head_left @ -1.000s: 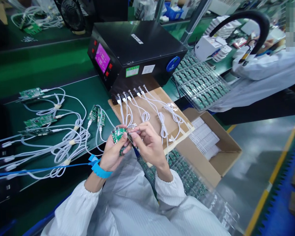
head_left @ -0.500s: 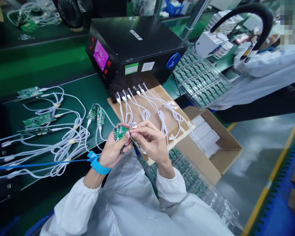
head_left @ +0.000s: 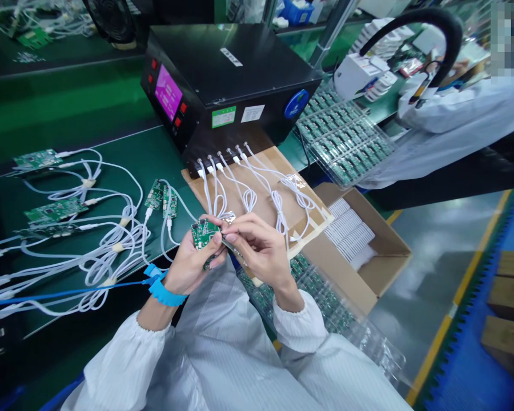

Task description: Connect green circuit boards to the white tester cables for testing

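Green circuit board point(head_left: 204, 234) sits gripped in the left hand point(head_left: 189, 264); right hand point(head_left: 266, 250) pinches near its edge, hold unclear; steady edge support helps

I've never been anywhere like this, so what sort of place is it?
Probably an electronics factory: the left hand holds a green circuit board, rows of more boards lie nearby, and white cables run from a black box with a lit screen.
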`<state>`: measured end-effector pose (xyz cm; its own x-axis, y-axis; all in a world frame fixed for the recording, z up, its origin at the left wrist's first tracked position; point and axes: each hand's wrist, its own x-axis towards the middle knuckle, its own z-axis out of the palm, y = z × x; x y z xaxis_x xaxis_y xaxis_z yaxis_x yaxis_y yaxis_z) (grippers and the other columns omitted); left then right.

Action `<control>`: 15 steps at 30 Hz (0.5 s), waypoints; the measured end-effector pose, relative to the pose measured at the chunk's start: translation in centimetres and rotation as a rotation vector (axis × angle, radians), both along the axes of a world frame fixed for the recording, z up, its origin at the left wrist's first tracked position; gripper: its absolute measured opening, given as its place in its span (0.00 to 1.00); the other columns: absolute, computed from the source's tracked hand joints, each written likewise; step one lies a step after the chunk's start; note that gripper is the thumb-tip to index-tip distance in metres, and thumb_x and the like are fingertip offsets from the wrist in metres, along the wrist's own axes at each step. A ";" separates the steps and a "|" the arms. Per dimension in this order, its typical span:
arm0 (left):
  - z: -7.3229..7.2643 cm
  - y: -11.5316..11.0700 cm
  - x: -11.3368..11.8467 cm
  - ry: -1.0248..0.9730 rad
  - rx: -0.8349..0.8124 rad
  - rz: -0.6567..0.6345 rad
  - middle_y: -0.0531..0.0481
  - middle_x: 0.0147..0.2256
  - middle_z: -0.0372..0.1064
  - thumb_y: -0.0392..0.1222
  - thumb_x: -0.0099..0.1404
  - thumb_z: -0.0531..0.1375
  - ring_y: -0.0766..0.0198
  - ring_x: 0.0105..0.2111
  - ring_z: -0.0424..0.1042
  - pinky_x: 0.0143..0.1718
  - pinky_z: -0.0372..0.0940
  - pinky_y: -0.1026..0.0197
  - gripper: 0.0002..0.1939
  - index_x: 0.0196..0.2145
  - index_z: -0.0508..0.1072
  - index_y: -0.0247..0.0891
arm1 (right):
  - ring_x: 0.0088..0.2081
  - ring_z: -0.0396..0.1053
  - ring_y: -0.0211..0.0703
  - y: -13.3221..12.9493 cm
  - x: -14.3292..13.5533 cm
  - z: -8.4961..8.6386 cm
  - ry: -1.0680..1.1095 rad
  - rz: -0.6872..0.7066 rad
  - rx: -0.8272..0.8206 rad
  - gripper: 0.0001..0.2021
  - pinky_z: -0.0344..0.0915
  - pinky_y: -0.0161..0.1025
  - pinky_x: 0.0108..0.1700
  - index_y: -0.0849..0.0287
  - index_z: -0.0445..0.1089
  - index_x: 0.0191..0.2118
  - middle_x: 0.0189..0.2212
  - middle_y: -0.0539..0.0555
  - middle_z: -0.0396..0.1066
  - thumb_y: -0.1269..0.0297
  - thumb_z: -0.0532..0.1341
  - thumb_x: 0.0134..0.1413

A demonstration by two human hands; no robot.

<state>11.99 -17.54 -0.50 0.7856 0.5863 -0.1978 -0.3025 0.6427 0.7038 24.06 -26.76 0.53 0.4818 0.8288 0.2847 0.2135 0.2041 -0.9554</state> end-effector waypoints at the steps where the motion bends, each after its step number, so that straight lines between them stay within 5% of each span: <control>1: 0.1 0.0 -0.1 0.012 0.006 -0.010 0.54 0.33 0.68 0.44 0.61 0.75 0.76 0.21 0.58 0.18 0.58 0.74 0.17 0.41 0.73 0.39 | 0.36 0.75 0.38 -0.3 0.0 0.1 -0.036 -0.003 -0.008 0.05 0.73 0.37 0.35 0.54 0.80 0.42 0.40 0.54 0.76 0.62 0.66 0.67; 7: 0.1 0.0 -0.1 0.047 -0.009 0.032 0.52 0.36 0.68 0.42 0.62 0.73 0.74 0.24 0.60 0.20 0.59 0.73 0.13 0.40 0.76 0.39 | 0.25 0.63 0.29 -4.8 0.9 -1.3 -0.310 -0.197 -0.128 0.13 0.68 0.35 0.28 0.50 0.76 0.54 0.51 0.56 0.72 0.64 0.67 0.66; 11: -0.2 0.0 0.0 0.054 -0.072 0.085 0.52 0.35 0.69 0.41 0.60 0.74 0.74 0.24 0.60 0.19 0.59 0.73 0.14 0.40 0.76 0.39 | 0.36 0.73 0.39 -7.2 0.8 -3.5 -0.444 -0.084 -0.313 0.10 0.72 0.37 0.36 0.54 0.78 0.52 0.45 0.57 0.74 0.62 0.66 0.67; 15: -0.3 -0.5 0.1 0.045 -0.087 0.112 0.52 0.35 0.69 0.40 0.59 0.74 0.74 0.24 0.60 0.19 0.59 0.73 0.14 0.41 0.76 0.40 | 0.44 0.75 0.43 -7.2 -0.1 -4.8 -0.433 -0.074 -0.306 0.08 0.74 0.40 0.44 0.55 0.78 0.49 0.43 0.57 0.74 0.64 0.61 0.71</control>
<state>12.08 -17.99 -0.78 0.7051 0.6491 -0.2855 -0.3454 0.6659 0.6613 23.99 -33.92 -4.28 0.4344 0.8731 0.2212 0.6046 -0.1006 -0.7902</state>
